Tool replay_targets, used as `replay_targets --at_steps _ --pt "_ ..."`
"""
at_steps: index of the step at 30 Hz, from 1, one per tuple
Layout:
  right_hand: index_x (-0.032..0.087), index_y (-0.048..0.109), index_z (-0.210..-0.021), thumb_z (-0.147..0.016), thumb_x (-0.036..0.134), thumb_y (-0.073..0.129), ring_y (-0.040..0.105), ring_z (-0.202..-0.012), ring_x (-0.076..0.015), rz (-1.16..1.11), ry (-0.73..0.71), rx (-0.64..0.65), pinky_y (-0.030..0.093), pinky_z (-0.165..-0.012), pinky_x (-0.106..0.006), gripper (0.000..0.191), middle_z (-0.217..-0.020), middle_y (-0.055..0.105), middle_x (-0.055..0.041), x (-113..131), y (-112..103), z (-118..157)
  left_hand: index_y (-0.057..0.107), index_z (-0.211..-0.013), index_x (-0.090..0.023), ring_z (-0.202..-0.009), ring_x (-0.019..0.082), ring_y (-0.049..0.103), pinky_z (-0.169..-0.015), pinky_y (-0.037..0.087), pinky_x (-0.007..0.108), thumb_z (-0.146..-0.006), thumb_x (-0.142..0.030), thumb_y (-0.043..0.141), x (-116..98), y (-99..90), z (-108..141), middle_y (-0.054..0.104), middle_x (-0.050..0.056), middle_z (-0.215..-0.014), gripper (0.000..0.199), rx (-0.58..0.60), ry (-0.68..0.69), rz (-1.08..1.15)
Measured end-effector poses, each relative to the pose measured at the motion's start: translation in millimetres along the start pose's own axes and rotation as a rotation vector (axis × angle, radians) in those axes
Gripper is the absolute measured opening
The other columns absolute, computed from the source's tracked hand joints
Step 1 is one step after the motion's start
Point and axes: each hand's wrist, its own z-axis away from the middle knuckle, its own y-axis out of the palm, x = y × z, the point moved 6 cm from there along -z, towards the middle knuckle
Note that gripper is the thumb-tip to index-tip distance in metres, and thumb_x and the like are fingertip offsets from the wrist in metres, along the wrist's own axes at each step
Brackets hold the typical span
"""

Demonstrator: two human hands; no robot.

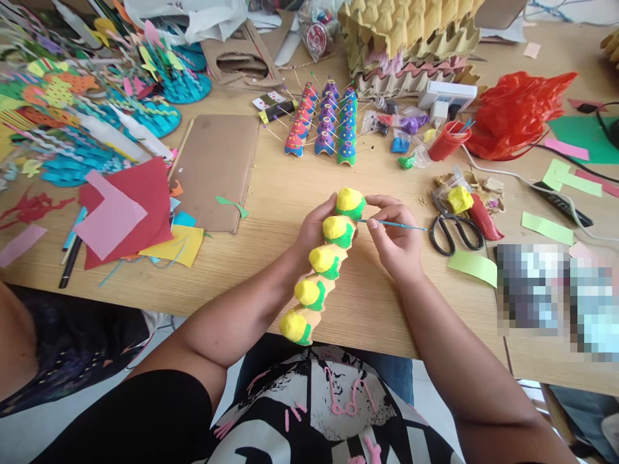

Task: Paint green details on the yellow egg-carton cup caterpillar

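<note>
Working at a wooden table (pixel 271 193) crowded with paper scraps, scissors (pixel 452 232) and painted egg-carton figures (pixel 324 122), we are holding a yellow-and-green egg-carton strip (pixel 322 264) between our hands, above the table's near edge. Our left hand (pixel 314 229) is gripping its upper end, while our right hand (pixel 394 238) is pinching a thin blue stick (pixel 394 224) against a top cup.

The left hand (pixel 314 225) holds from the side a long strip of egg-carton cups painted yellow and green (pixel 323 264), above the wooden table (pixel 271 193); the right hand (pixel 396 235) pinches a thin blue stick (pixel 396 225), its tip touching the strip near the top cup. Black-handled scissors (pixel 454 229) lie just beside the right hand; three rows of painted carton cups with toothpicks (pixel 325 122) stand farther back.
</note>
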Motion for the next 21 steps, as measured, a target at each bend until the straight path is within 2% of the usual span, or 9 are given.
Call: replay_targets --at_steps 3,9,13,17,19,21 --pt "0.028 0.063 -0.089 -0.099 0.039 0.073 0.072 -0.123 -0.0266 0.028 -0.009 -0.006 0.057 -0.108 -0.054 0.018 -0.126 0.077 -0.0069 -0.7 -0.2 0.0 0.068 -0.090 -0.027 -0.045 0.017 0.056 -0.040 0.039 0.026 -0.091 -0.067 0.070 -3.6 3.1 1.7 0.057 0.001 -0.055 0.041 -0.002 0.053 0.050" --pt "0.027 0.063 -0.088 -0.099 0.040 0.073 0.072 -0.118 -0.0275 0.096 -0.024 -0.018 0.058 -0.101 -0.052 0.019 -0.123 0.077 -0.0074 -2.0 -0.1 -0.6 0.068 -0.089 -0.028 -0.050 0.019 0.061 -0.046 0.043 0.028 -0.096 -0.063 0.065 -1.5 1.2 4.1 0.059 0.001 -0.056 0.035 -0.063 0.038 0.035" --pt "0.027 0.063 -0.088 -0.098 0.039 0.074 0.071 -0.121 -0.0266 0.012 -0.002 -0.011 0.056 -0.106 -0.052 0.019 -0.125 0.076 -0.0072 -1.0 0.8 0.5 0.066 -0.088 -0.027 -0.047 0.017 0.055 -0.045 0.041 0.027 -0.096 -0.060 0.068 -1.7 0.8 1.6 0.058 0.001 -0.057 0.034 0.007 0.061 0.083" --pt "0.027 0.062 -0.088 -0.093 0.048 0.078 0.068 -0.128 -0.0256 -0.183 0.166 -0.051 0.057 -0.109 -0.049 0.027 -0.131 0.073 -0.0058 -12.7 -1.0 1.4 0.065 -0.084 -0.025 -0.045 0.013 0.050 -0.046 0.041 0.027 -0.096 -0.056 0.070 -1.0 6.4 -0.4 0.058 0.001 -0.058 0.034 0.142 0.048 0.150" --pt "0.027 0.061 -0.088 -0.088 0.054 0.082 0.069 -0.122 -0.0233 -0.278 0.282 -0.092 0.060 -0.099 -0.042 0.034 -0.130 0.071 -0.0046 -23.2 -2.7 2.2 0.064 -0.084 -0.025 -0.045 0.012 0.050 -0.047 0.042 0.028 -0.094 -0.057 0.071 -2.1 7.4 -0.6 0.058 0.000 -0.058 0.035 0.143 0.063 0.159" --pt "0.027 0.059 -0.088 -0.085 0.056 0.084 0.069 -0.107 -0.0191 -0.343 0.357 -0.093 0.059 -0.086 -0.034 0.038 -0.120 0.071 -0.0030 -30.6 -2.1 2.4 0.065 -0.085 -0.026 -0.045 0.012 0.050 -0.049 0.044 0.028 -0.094 -0.058 0.072 -4.0 7.8 0.0 0.057 -0.001 -0.057 0.034 0.125 0.089 0.159"
